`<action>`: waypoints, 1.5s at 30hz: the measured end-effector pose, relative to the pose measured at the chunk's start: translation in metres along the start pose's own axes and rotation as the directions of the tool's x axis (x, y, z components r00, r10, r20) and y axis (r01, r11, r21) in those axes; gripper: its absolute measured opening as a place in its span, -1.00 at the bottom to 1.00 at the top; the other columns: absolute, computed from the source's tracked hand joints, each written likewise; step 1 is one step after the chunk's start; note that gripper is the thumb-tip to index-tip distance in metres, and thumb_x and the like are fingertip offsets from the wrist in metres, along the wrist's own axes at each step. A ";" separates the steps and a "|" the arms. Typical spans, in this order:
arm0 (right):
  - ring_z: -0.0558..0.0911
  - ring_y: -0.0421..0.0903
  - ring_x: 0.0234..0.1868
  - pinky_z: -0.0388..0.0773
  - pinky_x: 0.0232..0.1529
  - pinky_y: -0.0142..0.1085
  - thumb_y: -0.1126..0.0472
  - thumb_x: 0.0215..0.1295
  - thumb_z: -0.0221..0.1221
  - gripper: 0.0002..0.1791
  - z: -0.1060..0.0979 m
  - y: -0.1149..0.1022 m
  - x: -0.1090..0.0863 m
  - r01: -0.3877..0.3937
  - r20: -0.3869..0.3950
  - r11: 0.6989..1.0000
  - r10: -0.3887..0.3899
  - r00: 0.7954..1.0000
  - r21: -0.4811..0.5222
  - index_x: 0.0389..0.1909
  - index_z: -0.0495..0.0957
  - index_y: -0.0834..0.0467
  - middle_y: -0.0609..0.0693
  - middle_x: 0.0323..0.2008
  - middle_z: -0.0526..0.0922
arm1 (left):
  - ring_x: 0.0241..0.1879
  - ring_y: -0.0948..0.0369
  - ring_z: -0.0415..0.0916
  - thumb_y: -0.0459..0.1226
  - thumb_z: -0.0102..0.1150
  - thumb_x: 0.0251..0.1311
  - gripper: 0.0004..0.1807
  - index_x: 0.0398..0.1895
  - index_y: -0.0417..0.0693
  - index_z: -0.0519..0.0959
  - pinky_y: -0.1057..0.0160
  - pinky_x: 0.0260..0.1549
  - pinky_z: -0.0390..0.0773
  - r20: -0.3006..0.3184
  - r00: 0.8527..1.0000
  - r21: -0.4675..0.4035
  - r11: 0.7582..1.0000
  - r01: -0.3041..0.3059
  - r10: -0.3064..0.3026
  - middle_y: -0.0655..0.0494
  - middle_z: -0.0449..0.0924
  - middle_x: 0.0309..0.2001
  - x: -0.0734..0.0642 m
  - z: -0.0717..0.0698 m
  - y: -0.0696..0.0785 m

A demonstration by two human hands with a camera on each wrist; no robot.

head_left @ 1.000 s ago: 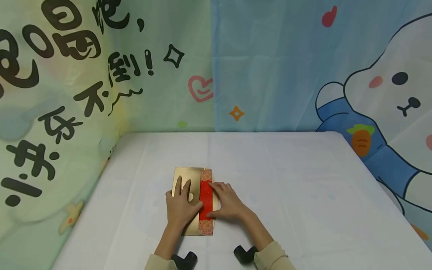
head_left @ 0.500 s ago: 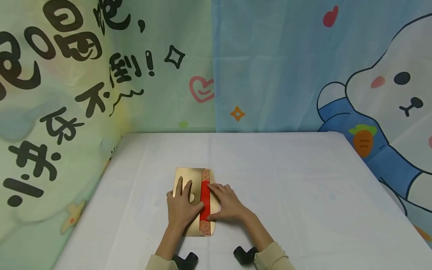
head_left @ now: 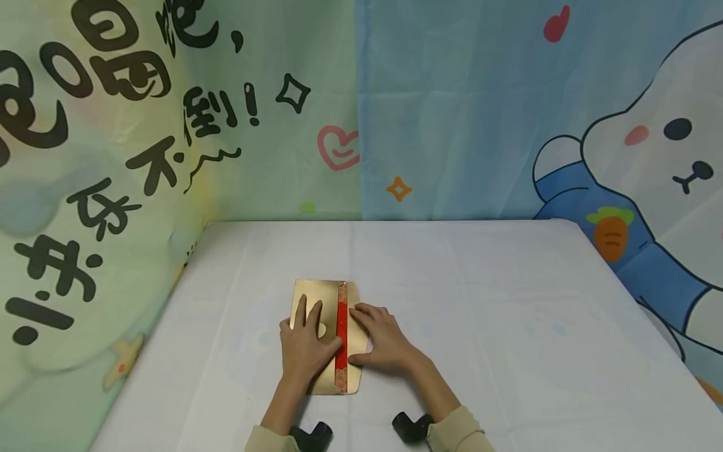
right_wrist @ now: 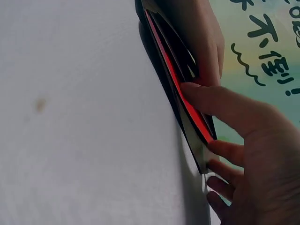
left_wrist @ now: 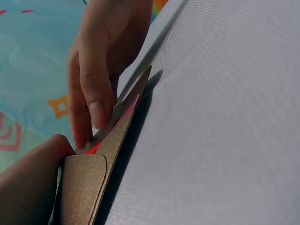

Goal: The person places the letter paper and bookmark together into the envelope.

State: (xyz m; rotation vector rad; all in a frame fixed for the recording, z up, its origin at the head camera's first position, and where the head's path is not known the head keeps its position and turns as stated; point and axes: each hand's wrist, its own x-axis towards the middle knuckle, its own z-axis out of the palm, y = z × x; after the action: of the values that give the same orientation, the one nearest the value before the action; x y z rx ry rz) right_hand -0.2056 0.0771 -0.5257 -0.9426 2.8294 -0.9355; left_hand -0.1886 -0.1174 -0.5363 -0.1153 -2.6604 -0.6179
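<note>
A gold folding case lies upright to the view on the white table, with a red strip edged in orange pattern showing between its left panel and right flap. My left hand rests on the left panel, fingers spread, thumb alongside the strip. On the right flap, my right hand touches the edge with thumb and fingertips set apart. The right wrist view shows the red interior as a narrow gap by the thumb. Seen from the left wrist, the flap stands partly raised, at an angle.
White cloth covers the table around the case. A printed curtain with cartoon figures hangs behind and along the left side. Black curved pieces sit at both wrists by the beige sleeves.
The right flap has swung left over the case, so the red strip has narrowed and more gold shows on the right. The right fingertips stay near the flap's edge; my left hand stays put.
</note>
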 end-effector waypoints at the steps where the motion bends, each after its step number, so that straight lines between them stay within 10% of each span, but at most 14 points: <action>1: 0.17 0.06 0.26 0.16 0.16 0.03 -0.19 -0.14 0.31 -0.04 0.001 0.001 0.000 -0.002 0.001 1.000 0.002 1.000 0.000 0.31 0.25 0.13 0.09 0.31 0.18 | -0.21 -0.23 0.31 0.06 0.20 -0.28 -0.21 0.17 -0.02 0.45 -0.03 -0.13 0.27 -0.006 1.000 0.004 1.000 -0.005 0.005 -0.13 0.21 0.31 0.000 0.000 0.000; 8: -0.13 0.23 0.38 0.05 0.21 0.16 -0.16 -0.18 0.28 -0.07 0.003 -0.002 -0.001 -0.037 -0.005 0.999 0.037 0.999 0.008 0.29 0.28 0.10 0.24 0.32 0.08 | -0.22 -0.24 0.32 0.08 0.20 -0.29 -0.21 0.16 -0.02 0.47 -0.03 -0.12 0.28 -0.007 1.000 0.019 1.000 -0.020 0.020 -0.14 0.22 0.30 0.001 0.000 -0.001; 45: -0.09 0.22 0.38 -0.21 0.29 0.08 -0.36 -0.24 0.20 0.02 0.014 -0.007 0.009 -0.051 -0.026 0.990 0.048 0.999 -0.133 0.33 0.24 -0.02 0.25 0.32 0.07 | -0.21 -0.25 0.32 0.10 0.18 -0.30 -0.20 0.15 -0.01 0.46 -0.04 -0.10 0.26 -0.015 0.999 0.038 0.999 -0.029 0.030 -0.15 0.20 0.31 0.001 0.004 -0.006</action>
State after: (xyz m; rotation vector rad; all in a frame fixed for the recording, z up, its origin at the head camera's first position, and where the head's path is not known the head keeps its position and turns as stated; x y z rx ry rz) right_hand -0.2059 0.0601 -0.5323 -0.8742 2.9521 -0.7646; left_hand -0.1924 -0.1212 -0.5414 -0.1378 -2.6491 -0.5567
